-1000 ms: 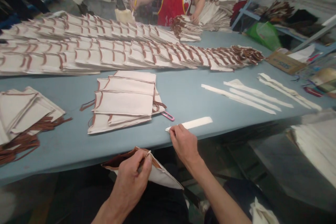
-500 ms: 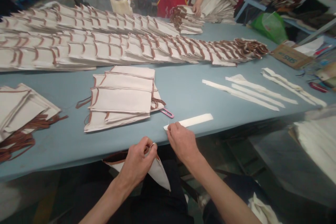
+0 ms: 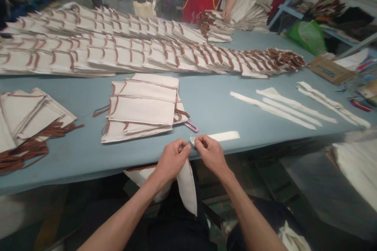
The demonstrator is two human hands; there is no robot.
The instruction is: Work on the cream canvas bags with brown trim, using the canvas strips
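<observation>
The left hand (image 3: pixel 173 159) pinches the bag (image 3: pixel 187 190) hanging below it beyond the bench (image 3: pixel 207 94) edge; the right hand (image 3: pixel 210 155), just beside, fingertips together, covers the strip's (image 3: pixel 226 136) left end, grip unclear.

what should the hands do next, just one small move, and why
Probably bring the right hand across to the left hand's fingertips: the left pinches the pale cloth piece, which hangs below, and the right's fingertips are close by, at the near end of the white strip. Whether they grip anything is too small to tell.
</observation>
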